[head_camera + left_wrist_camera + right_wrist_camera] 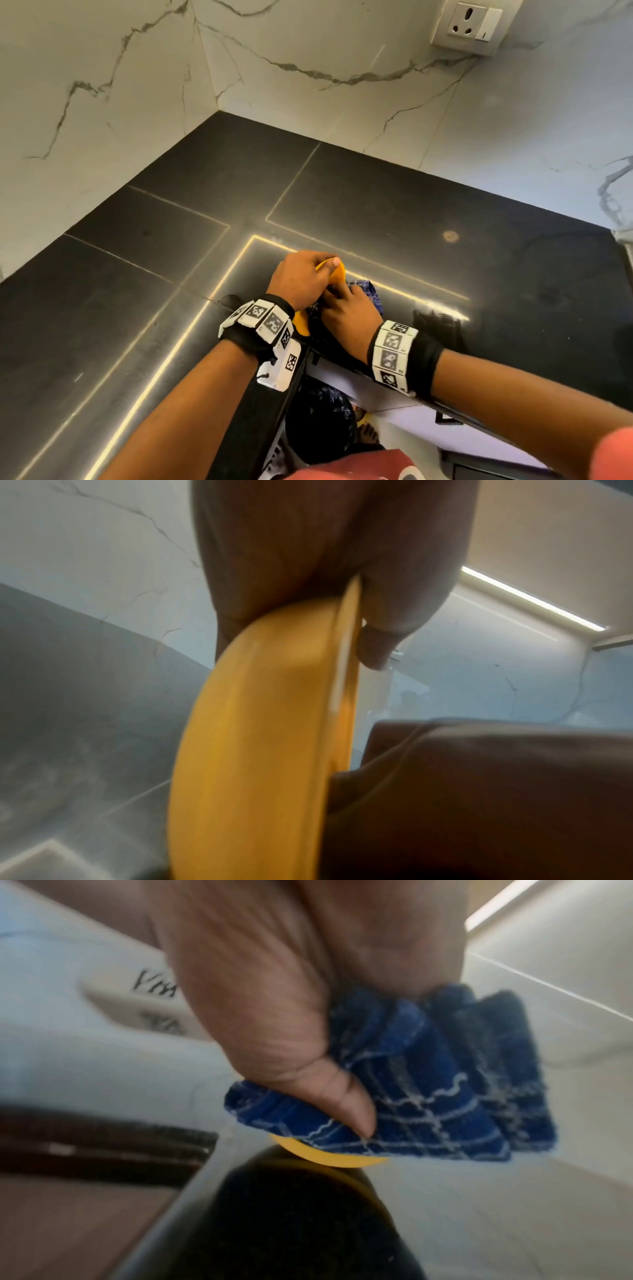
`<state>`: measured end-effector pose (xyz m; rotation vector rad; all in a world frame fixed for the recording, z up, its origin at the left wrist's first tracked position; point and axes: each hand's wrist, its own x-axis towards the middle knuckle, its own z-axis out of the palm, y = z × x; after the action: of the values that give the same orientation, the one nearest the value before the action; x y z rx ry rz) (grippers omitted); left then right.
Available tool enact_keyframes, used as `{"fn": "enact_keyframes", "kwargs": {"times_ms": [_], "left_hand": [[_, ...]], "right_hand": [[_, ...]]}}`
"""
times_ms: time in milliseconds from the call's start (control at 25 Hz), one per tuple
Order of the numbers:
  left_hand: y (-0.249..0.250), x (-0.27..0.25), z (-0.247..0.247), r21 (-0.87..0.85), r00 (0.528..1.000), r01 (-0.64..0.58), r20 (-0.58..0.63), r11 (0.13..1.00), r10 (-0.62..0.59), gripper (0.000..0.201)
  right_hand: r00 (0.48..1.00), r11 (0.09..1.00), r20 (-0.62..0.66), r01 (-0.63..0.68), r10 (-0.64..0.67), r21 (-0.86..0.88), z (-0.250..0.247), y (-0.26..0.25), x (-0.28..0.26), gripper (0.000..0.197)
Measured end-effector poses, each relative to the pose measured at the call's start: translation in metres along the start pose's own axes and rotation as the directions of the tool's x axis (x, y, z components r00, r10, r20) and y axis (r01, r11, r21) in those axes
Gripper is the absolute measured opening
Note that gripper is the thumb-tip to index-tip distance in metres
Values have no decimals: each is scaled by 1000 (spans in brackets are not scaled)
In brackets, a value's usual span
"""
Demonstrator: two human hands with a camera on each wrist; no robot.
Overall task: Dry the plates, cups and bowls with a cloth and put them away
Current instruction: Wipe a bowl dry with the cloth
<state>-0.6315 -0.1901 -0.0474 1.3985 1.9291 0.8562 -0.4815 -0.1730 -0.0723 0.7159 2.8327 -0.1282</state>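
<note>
Left hand (301, 277) clamped on round glossy yellow plastic plate (260, 737) held on edge, right hand (349, 308) bunching blue checked woven cloth (438, 1085) against it, above polished black stone counter (376, 205).

A home kitchen, by the look of it: a glossy black stone countertop (394, 212) runs into a corner of white, grey-veined marble-look wall tiles (308, 51), with a switched wall socket (474, 24) above its far right edge.

A dark, glossy tabletop (376, 192) crossed by thin pale seams meets a corner of white, grey-veined marble walls (308, 41) — a white socket (467, 25) sits upper right.
</note>
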Motion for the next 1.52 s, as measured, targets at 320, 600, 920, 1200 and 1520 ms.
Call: {"fn": "enact_keyframes", "kwargs": {"times_ms": [320,600,920,1200,1520], "left_hand": [[-4,16,-1,4,998,55,-17,999,-54,44],[18,44,-4,307,988,-22,153,951,-26,31],[10,46,-12,342,993,11,104,940,-50,32],[37,52,-2,501,969,-75,241,862,-55,31],[15,32,-13,18,975,-33,-221,999,36,61]], "right_hand": [[988,832,100,43,-117,553,-5,10,2,44],[990,983,-84,-126,115,-137,-7,-14,23,9],[993,926,94,29,-70,375,-5,34,23,34],[984,999,-175,-26,19,-43,-14,2,19,20],[986,830,165,-115,28,546,1,29,22,31]]}}
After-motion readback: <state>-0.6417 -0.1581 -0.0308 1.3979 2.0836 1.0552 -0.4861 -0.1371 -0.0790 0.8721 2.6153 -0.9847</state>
